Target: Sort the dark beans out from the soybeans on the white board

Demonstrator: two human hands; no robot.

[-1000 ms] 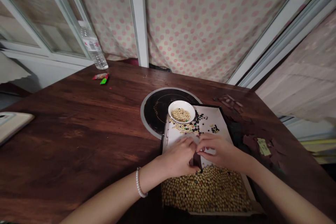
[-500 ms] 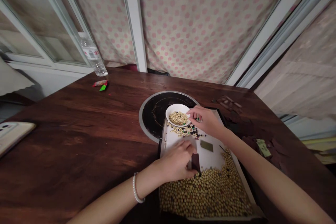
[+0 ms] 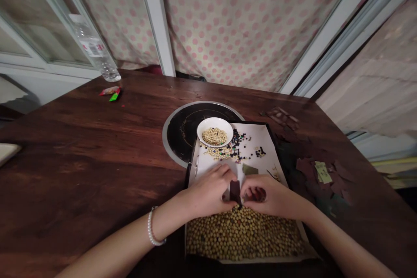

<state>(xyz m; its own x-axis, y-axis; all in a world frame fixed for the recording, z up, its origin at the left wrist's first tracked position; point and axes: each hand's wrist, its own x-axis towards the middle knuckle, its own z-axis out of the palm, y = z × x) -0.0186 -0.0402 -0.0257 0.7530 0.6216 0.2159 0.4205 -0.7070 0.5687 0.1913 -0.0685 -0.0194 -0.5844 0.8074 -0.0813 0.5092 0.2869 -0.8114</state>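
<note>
My left hand (image 3: 213,191), with a pearl bracelet (image 3: 152,228) at its wrist, is curled round a small dark brown card (image 3: 234,191). Fingers lie at the card's upper end and the thumb at its lower end. Close by on the card's right side, my right hand (image 3: 273,195) is curled, its fingertips and thumb near the card; what they hold, if anything, is hidden. Just below both hands, many tan beads (image 3: 244,234) fill the near part of a shallow white tray (image 3: 208,166). A few dark beads (image 3: 239,206) sit by the thumbs.
A white bowl (image 3: 215,121) of pale beads stands at the tray's far left corner, beside mixed dark and coloured beads (image 3: 236,141). An olive card (image 3: 250,169) lies in the tray. Around it are a round black hotplate (image 3: 180,132), a water bottle (image 3: 99,52), wrappers (image 3: 110,91) and brown scraps (image 3: 306,167).
My right hand has come back from the bowl's rim to beside the brown card and my left hand. My left hand stays at the card. The view has shifted slightly.
</note>
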